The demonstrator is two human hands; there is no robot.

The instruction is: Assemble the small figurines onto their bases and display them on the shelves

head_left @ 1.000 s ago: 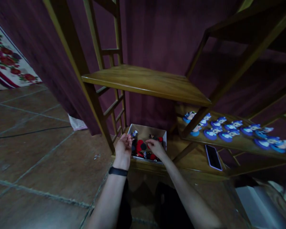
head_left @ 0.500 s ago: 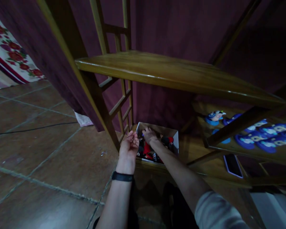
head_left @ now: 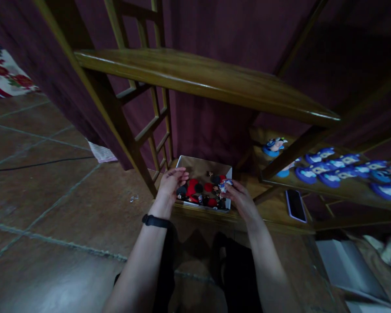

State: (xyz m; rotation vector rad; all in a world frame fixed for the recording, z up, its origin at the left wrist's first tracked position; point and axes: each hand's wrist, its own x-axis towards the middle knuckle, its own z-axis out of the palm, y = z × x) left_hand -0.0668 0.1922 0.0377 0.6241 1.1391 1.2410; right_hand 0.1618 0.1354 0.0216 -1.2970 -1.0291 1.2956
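Observation:
A small cardboard box (head_left: 204, 166) sits on the lowest wooden shelf and holds several red and black figurines (head_left: 198, 191). My left hand (head_left: 171, 184) hovers at the box's left rim with fingers loosely spread and nothing in them. My right hand (head_left: 239, 198) is at the box's right rim, its fingers pinched on a small blue and white figurine (head_left: 225, 184). A black band is on my left wrist.
A wooden shelf board (head_left: 202, 80) juts out just above the box. To the right, a lower shelf (head_left: 345, 191) carries rows of blue figurines (head_left: 332, 169). A phone (head_left: 295, 205) lies on the bottom shelf. Tiled floor (head_left: 52, 204) and a black cable are on the left.
My right hand has drawn back from the box's left side to its right rim, now pinching a small blue and white figurine. My left hand has opened over the left rim. The view shifted.

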